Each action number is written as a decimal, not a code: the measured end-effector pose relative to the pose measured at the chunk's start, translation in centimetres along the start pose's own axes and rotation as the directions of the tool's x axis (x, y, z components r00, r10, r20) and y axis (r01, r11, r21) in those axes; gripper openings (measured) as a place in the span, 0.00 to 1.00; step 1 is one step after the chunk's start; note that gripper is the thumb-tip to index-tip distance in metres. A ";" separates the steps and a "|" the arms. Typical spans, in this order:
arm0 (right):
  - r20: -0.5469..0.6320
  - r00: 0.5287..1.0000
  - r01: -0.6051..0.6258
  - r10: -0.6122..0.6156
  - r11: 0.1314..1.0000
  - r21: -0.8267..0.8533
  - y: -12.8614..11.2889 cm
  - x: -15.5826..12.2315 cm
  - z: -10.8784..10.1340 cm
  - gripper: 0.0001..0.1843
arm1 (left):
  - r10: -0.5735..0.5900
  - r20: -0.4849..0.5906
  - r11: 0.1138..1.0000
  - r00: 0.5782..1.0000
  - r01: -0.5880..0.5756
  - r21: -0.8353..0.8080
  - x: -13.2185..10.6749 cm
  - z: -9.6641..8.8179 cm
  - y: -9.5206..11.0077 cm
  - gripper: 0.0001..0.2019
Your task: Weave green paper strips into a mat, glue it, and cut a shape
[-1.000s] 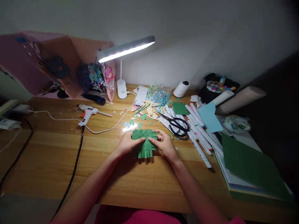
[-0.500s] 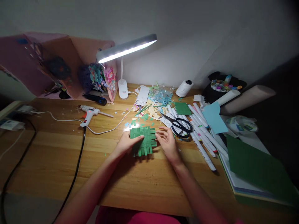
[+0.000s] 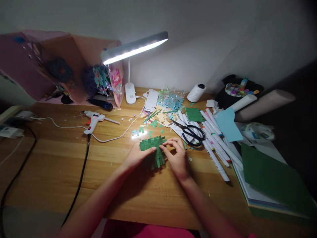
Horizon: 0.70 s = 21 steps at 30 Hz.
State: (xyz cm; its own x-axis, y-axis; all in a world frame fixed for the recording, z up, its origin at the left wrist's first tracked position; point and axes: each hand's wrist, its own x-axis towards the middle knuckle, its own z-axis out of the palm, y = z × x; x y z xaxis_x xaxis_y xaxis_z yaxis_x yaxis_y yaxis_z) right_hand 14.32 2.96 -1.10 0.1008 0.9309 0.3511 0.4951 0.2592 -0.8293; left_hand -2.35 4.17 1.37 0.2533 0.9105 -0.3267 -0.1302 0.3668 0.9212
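A woven mat of green paper strips (image 3: pixel 151 145) lies on the wooden desk (image 3: pixel 74 165) in front of me, loose strip ends hanging toward me. My left hand (image 3: pixel 136 155) grips its left side, thumb on top. My right hand (image 3: pixel 175 155) pinches its right edge with curled fingers. Both hands rest low on the desk.
Black scissors (image 3: pixel 192 132) and several white markers (image 3: pixel 215 145) lie right of my hands. Paper scraps (image 3: pixel 165 105) pile up behind the mat. A glue gun (image 3: pixel 92 120) with its cord lies at the left, a lit desk lamp (image 3: pixel 133 49) stands behind, and a dark green sheet (image 3: pixel 274 178) tops a paper stack at right.
My right hand, open beside the mat half a second ago, has closed back onto its right edge. The mat has tilted slightly and the left hand keeps its hold.
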 end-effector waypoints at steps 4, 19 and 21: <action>-0.029 1.000 0.013 -0.013 1.000 0.011 -0.1 0.0 -0.2 0.02 | 0.024 0.041 0.999 0.999 -0.026 0.046 -0.2 0.2 0.2 0.21; -0.031 0.996 0.086 -0.088 0.995 -0.059 -0.2 0.3 -0.3 0.03 | -0.002 -0.017 0.999 1.000 0.001 -0.051 0.0 0.2 -0.4 0.23; -0.029 0.996 0.080 -0.081 0.996 -0.044 -0.2 0.3 -0.4 0.03 | -0.022 -0.033 0.999 0.999 0.021 -0.045 0.1 0.2 -0.4 0.24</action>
State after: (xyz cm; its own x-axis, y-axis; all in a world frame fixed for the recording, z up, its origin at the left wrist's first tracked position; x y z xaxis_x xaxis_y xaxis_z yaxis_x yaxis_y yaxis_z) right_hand 14.61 3.14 -0.67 0.0852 0.8989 0.4298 0.5388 0.3212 -0.7788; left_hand -2.06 4.02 0.98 0.2244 0.9079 -0.3541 -0.1680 0.3940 0.9036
